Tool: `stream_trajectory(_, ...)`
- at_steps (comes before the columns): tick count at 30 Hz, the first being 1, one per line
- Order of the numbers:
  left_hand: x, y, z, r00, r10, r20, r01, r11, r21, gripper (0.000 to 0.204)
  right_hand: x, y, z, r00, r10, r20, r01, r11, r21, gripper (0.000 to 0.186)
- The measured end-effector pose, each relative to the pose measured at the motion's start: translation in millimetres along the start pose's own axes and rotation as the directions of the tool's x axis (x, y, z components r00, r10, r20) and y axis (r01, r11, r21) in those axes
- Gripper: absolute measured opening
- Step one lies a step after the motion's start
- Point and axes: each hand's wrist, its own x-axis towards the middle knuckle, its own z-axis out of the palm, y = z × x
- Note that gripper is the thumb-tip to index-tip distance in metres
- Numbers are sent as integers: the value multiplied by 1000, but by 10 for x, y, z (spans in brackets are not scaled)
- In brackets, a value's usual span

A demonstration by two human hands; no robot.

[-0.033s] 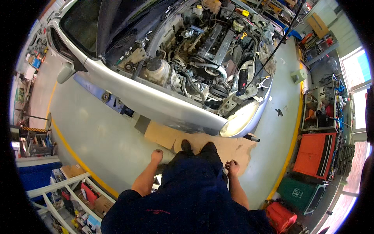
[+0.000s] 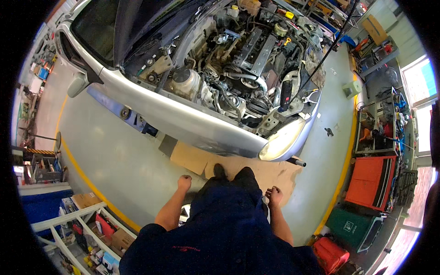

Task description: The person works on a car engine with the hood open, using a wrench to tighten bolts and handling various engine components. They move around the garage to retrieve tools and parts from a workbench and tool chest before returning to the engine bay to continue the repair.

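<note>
Both of my hands hang at my sides, away from the car. My left hand (image 2: 184,182) is curled into a loose fist over the grey floor, with nothing seen in it. Over the edge of a flattened cardboard sheet (image 2: 197,161), my right hand (image 2: 274,195) has its fingers bent in, and no object shows there. In front of me stands a silver car (image 2: 183,117) with its bonnet (image 2: 149,23) raised. Its engine (image 2: 254,52) lies uncovered, with a black handheld light or tool (image 2: 286,94) resting near the headlight (image 2: 282,140).
A thin prop rod (image 2: 327,52) slants across the engine bay. A red tool cabinet (image 2: 366,182) and a green box (image 2: 350,228) line the right wall. Behind me on the left stands a shelf rack (image 2: 68,220) of boxes. One dark object (image 2: 329,132) lies on the floor.
</note>
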Motion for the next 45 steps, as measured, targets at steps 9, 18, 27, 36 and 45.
stream_trajectory(9, -613, 498, -480, 988, -63, -142, 23, 963, -267, 24, 354, -891, 723, 906, -397, 148, 374, 913, 161, 25)
stream_trajectory(18, -880, 2405, -1771, 824, 511, -245, -559, 804, -203, 24, -291, -2014, 1696, 760, -599, 251, 564, 800, 203, 19)
stream_trajectory(27, 530, 4664, -1481, 314, 940, 131, -944, 295, 145, 26, 93, -2440, 2629, 644, -743, 183, 747, 662, 58, 15)
stream_trajectory(36, 1465, 5598, -779, -11, 849, 528, -896, -243, 372, 25, 1048, -2780, 3801, 389, -469, 793, 802, -251, -542, 38)
stream_trajectory(45, 1510, 5245, -861, 102, 741, 663, -867, -261, 425, 25, 1819, -2544, 4153, 479, -372, 795, 755, -287, -589, 71)
